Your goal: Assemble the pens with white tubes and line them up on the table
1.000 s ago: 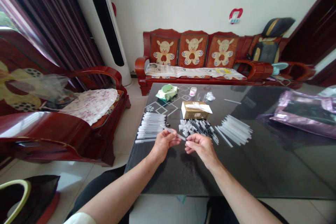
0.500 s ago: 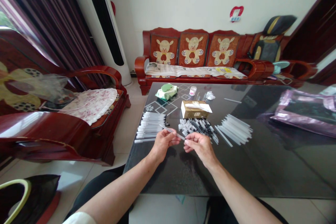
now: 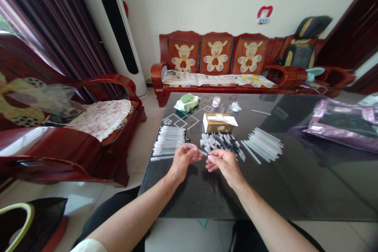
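Note:
Over the near part of the dark table [image 3: 254,193], both hands hold one thin, whitish pen [image 3: 202,152] lying crosswise between them. My left hand [image 3: 183,162] is closed round its middle, and the left end sticks out past the fingers. At the right end, my right hand [image 3: 223,165] pinches the tip, where a small dark part shows; its exact shape is hidden. Left of my hands lies a row of white pens [image 3: 167,142] with dark tips. Just beyond my hands is a heap of black and clear pen parts [image 3: 224,141]. Translucent pen tubes [image 3: 265,146] lie fanned out at the right.
Behind the heap stands a gold tissue box [image 3: 219,127]. Farther back are a green wipes pack [image 3: 187,103], a small white tub [image 3: 216,102], a crumpled tissue [image 3: 236,106] and one loose tube [image 3: 261,112]. A purple clear bag [image 3: 313,130] covers the table's right side.
The hands keep almost the same pose and both still grip the pen. The whole view has shifted very slightly.

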A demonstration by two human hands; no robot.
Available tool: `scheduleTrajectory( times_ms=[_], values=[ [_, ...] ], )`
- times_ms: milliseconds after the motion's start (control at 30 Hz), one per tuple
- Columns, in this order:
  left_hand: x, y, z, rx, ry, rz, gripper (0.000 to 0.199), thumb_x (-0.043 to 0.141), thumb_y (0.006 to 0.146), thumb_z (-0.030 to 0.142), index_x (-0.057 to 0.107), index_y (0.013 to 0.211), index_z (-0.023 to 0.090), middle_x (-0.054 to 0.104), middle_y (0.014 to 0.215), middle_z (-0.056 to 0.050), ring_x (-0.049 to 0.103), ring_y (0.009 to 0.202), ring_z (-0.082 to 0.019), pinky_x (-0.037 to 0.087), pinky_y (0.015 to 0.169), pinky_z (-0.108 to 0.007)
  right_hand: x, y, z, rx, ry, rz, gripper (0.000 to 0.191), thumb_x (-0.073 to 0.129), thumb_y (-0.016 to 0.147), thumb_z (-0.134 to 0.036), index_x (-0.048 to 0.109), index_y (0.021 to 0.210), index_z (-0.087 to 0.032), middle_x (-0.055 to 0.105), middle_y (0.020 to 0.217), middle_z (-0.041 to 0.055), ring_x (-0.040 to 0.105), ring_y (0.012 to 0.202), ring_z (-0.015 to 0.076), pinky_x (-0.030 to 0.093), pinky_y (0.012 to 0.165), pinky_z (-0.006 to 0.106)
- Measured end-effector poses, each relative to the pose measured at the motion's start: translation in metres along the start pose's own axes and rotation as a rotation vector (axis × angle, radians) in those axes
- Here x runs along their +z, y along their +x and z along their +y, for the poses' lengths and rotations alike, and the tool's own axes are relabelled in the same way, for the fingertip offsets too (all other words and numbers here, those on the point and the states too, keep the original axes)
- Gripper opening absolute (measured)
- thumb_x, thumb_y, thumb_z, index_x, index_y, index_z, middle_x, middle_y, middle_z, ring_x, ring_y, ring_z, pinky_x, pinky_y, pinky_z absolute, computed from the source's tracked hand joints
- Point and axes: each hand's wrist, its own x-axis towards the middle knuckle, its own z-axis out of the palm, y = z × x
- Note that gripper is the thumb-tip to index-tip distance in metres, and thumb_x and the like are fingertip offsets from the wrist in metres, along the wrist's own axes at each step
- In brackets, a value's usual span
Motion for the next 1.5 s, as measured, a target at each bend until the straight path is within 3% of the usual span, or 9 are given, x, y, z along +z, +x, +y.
scheduleTrajectory(
  times_ms=[400,633,900,1100,1300,1400,1500],
  values=[
    [-0.0034,0.0020,-0.0028,-0.013,-0.002,0.005,0.028,0.072,0.070,0.030,0.059,0.087,0.012,0.067,0.076,-0.006,0.066,0.071,-0.017,0.053,0.069,-0.030,0.0023,0.0006,0.0007,0.049,-0.072,-0.050,0.041,0.050,0.083,-0.051,0.059,0.081,-0.010,0.064,0.060,0.0054,0.062,0.046,0.0159,0.051,0.041,0.026],
    [-0.0033,0.0021,-0.0039,-0.010,0.010,0.000,0.027,0.071,0.071,0.030,0.059,0.087,0.012,0.066,0.076,-0.006,0.066,0.071,-0.017,0.053,0.069,-0.030,-0.0005,0.0027,0.0029,0.007,-0.075,-0.082,0.032,0.063,0.075,-0.041,0.056,0.088,-0.013,0.065,0.065,0.0032,0.064,0.051,0.0159,0.053,0.047,0.026],
    [-0.0017,0.0003,-0.0027,-0.013,0.008,-0.008,0.027,0.072,0.071,0.030,0.060,0.086,0.012,0.066,0.076,-0.006,0.066,0.071,-0.017,0.053,0.068,-0.029,0.0002,0.0017,0.0044,0.091,-0.125,-0.094,0.044,0.044,0.084,-0.053,0.057,0.084,-0.012,0.063,0.056,0.0044,0.061,0.042,0.0160,0.047,0.035,0.024],
    [-0.0020,0.0007,-0.0031,-0.011,0.011,0.000,0.027,0.072,0.071,0.030,0.060,0.086,0.012,0.066,0.076,-0.007,0.066,0.070,-0.017,0.053,0.069,-0.030,-0.0021,0.0029,0.0027,0.019,-0.136,-0.103,0.032,0.058,0.078,-0.044,0.055,0.086,-0.014,0.064,0.061,0.0022,0.063,0.047,0.0155,0.049,0.040,0.023],
    [-0.0028,0.0006,-0.0035,-0.017,0.019,-0.014,0.024,0.070,0.073,0.029,0.060,0.087,0.012,0.066,0.078,-0.007,0.066,0.072,-0.017,0.053,0.070,-0.030,-0.0009,0.0026,0.0034,0.105,-0.111,-0.116,0.042,0.043,0.085,-0.052,0.056,0.085,-0.012,0.062,0.054,0.0031,0.060,0.041,0.0159,0.046,0.035,0.023],
    [-0.0030,0.0006,-0.0037,-0.020,0.020,-0.012,0.024,0.070,0.073,0.029,0.060,0.086,0.012,0.066,0.078,-0.007,0.066,0.072,-0.017,0.053,0.070,-0.030,-0.0025,0.0028,0.0029,0.059,-0.103,-0.106,0.037,0.053,0.081,-0.048,0.054,0.093,-0.013,0.063,0.057,0.0016,0.061,0.043,0.0156,0.047,0.037,0.023],
    [-0.0029,0.0002,-0.0038,-0.024,0.018,-0.012,0.024,0.070,0.072,0.029,0.060,0.086,0.012,0.067,0.078,-0.007,0.066,0.071,-0.017,0.053,0.069,-0.030,-0.0032,0.0030,0.0039,0.020,-0.108,-0.121,0.033,0.058,0.078,-0.045,0.054,0.089,-0.014,0.063,0.059,0.0011,0.062,0.044,0.0148,0.047,0.038,0.022]
  ],
)
